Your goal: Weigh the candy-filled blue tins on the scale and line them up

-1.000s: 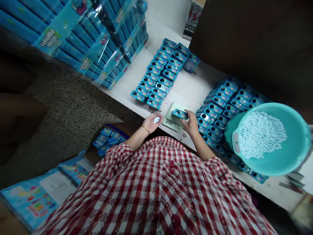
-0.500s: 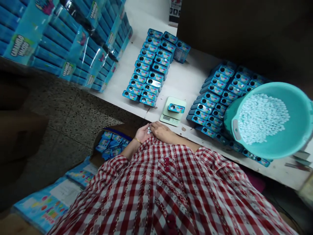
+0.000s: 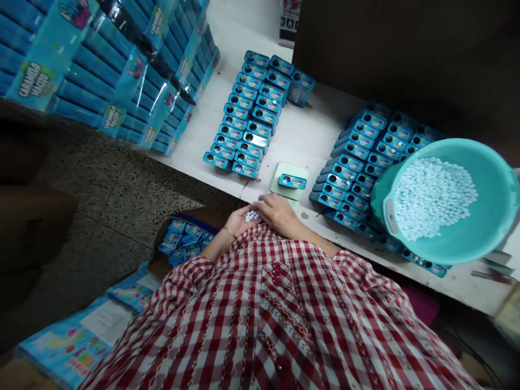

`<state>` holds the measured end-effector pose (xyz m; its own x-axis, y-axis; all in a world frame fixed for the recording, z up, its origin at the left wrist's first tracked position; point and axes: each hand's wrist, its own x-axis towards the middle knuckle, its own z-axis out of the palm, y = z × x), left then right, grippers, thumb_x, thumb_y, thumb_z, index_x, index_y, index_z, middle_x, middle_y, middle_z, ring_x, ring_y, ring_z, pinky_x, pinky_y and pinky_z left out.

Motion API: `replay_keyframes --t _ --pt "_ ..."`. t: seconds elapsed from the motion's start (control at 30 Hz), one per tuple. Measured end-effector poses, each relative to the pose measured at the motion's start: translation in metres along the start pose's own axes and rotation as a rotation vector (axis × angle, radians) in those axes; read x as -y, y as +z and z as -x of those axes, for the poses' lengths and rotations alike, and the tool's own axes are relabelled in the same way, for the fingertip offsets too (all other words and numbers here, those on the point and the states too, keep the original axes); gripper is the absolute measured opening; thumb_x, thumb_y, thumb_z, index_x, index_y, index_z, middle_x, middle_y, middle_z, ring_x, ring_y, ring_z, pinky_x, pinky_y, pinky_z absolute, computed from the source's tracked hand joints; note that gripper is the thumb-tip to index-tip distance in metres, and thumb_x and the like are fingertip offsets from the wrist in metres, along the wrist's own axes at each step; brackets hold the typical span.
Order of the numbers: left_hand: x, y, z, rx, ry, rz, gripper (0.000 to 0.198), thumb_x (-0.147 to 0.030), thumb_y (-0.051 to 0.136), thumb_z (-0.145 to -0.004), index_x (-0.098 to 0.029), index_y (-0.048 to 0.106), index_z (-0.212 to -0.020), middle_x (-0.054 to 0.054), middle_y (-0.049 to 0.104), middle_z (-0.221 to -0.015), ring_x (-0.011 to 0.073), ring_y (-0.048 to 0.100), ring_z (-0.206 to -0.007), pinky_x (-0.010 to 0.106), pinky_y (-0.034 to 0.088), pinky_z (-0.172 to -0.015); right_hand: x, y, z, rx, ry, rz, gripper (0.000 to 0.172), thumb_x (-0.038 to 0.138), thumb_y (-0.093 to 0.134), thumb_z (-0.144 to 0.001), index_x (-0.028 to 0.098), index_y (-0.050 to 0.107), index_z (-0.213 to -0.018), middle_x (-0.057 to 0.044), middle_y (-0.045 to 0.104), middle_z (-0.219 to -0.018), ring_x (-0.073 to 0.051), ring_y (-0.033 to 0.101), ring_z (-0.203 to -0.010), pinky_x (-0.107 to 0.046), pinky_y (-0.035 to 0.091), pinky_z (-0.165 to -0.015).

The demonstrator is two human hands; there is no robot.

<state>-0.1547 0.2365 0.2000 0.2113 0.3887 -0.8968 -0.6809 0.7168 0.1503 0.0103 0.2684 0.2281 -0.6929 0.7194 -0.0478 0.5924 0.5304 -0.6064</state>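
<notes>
Well, the left hand (image 3: 233, 223) lay palm up, cupping a few white mints (image 3: 252, 215), while the right hand (image 3: 278, 212) curved in close against it, the two together at the table's edge. Just beyond them, a blue tin (image 3: 291, 181) sat on a pale green digital scale (image 3: 284, 172). Rows of matching tins (image 3: 244, 119) filled the white table (image 3: 309, 130) on both sides. At right stood a teal plastic basin (image 3: 498, 206) holding a heap of loose mints (image 3: 434, 197); shrink-wrapped blue packs (image 3: 122, 76) were stacked at far left.
</notes>
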Motion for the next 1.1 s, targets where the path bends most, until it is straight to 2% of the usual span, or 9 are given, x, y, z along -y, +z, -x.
replay_keyframes --t 0.1,0.3,0.4,0.57,0.67,0.77,0.9,1.0,1.1 --pt "-0.004 0.004 0.001 0.026 0.002 0.013 0.028 -0.016 0.039 -0.088 -0.007 0.064 -0.079 0.013 0.069 -0.079 0.0164 0.067 -0.074 0.026 0.054 -0.070 -0.029 -0.024 0.010 -0.182 0.259 0.209 0.041 0.031 0.049 -0.087 0.015 0.048 -0.124 -0.015 0.048 -0.125 -0.029 0.040 -0.110 -0.044 0.037 -0.087" --pt "-0.010 0.008 -0.001 -0.020 0.037 0.089 0.022 -0.014 0.042 -0.086 -0.007 0.063 -0.081 0.013 0.069 -0.079 0.0166 0.067 -0.075 0.024 0.055 -0.066 -0.087 -0.045 0.005 -0.074 0.338 0.303 0.038 0.024 0.048 -0.084 0.014 0.051 -0.121 -0.012 0.056 -0.110 -0.025 0.046 -0.097 -0.035 0.041 -0.082" --pt "-0.015 0.007 0.000 -0.068 0.069 0.129 0.024 -0.013 0.041 -0.087 -0.007 0.061 -0.076 0.013 0.069 -0.078 0.0169 0.068 -0.075 0.023 0.055 -0.064 -0.119 -0.065 -0.030 -0.180 0.377 0.315 0.037 0.025 0.047 -0.085 0.014 0.051 -0.120 -0.012 0.055 -0.110 -0.025 0.046 -0.098 -0.035 0.042 -0.083" --pt "-0.022 -0.001 0.007 -0.121 0.124 0.185 0.022 -0.011 0.040 -0.087 -0.008 0.061 -0.078 0.013 0.069 -0.080 0.0163 0.068 -0.074 0.023 0.056 -0.064 -0.176 -0.106 -0.122 -0.267 0.555 0.365 0.038 0.023 0.049 -0.083 0.016 0.052 -0.120 -0.012 0.053 -0.116 -0.028 0.046 -0.103 -0.038 0.042 -0.083" --pt "-0.024 -0.009 0.013 -0.177 0.150 0.224 0.021 -0.010 0.041 -0.088 -0.008 0.060 -0.080 0.013 0.069 -0.082 0.0161 0.068 -0.074 0.023 0.057 -0.064 -0.203 -0.110 -0.166 -0.285 0.627 0.351 0.040 0.020 0.047 -0.084 0.017 0.050 -0.124 -0.012 0.051 -0.122 -0.028 0.044 -0.109 -0.038 0.043 -0.085" --pt "-0.027 -0.016 0.016 -0.225 0.149 0.243 0.020 -0.010 0.041 -0.087 -0.007 0.060 -0.081 0.014 0.069 -0.083 0.0162 0.068 -0.073 0.023 0.057 -0.065 -0.215 -0.102 -0.181 -0.357 0.617 0.297 0.038 0.016 0.037 -0.088 0.019 0.051 -0.123 -0.008 0.047 -0.131 -0.024 0.040 -0.118 -0.037 0.041 -0.092" --pt "-0.036 -0.017 0.012 -0.210 0.115 0.196 0.020 -0.010 0.041 -0.087 -0.007 0.060 -0.082 0.015 0.069 -0.084 0.0174 0.068 -0.075 0.024 0.057 -0.065 -0.199 -0.098 -0.131 -0.516 0.488 0.304 0.037 0.014 0.031 -0.089 0.020 0.055 -0.117 -0.006 0.042 -0.137 -0.021 0.032 -0.128 -0.037 0.036 -0.100" --pt "-0.042 -0.007 0.003 -0.178 0.087 0.143 0.022 -0.009 0.039 -0.087 -0.007 0.060 -0.082 0.014 0.069 -0.081 0.0179 0.068 -0.075 0.025 0.057 -0.064 -0.162 -0.104 -0.041 -0.589 0.362 0.381 0.031 0.019 0.038 -0.089 0.019 0.058 -0.113 -0.009 0.051 -0.129 -0.020 0.042 -0.120 -0.038 0.037 -0.100" --pt "-0.044 0.013 -0.005 -0.141 0.067 0.084 0.024 -0.008 0.038 -0.086 -0.009 0.062 -0.084 0.012 0.069 -0.077 0.0175 0.068 -0.075 0.025 0.057 -0.065 -0.125 -0.110 0.065 -0.672 0.439 0.442 0.027 0.023 0.043 -0.088 0.019 0.060 -0.109 -0.009 0.061 -0.112 -0.019 0.052 -0.105 -0.036 0.043 -0.092"
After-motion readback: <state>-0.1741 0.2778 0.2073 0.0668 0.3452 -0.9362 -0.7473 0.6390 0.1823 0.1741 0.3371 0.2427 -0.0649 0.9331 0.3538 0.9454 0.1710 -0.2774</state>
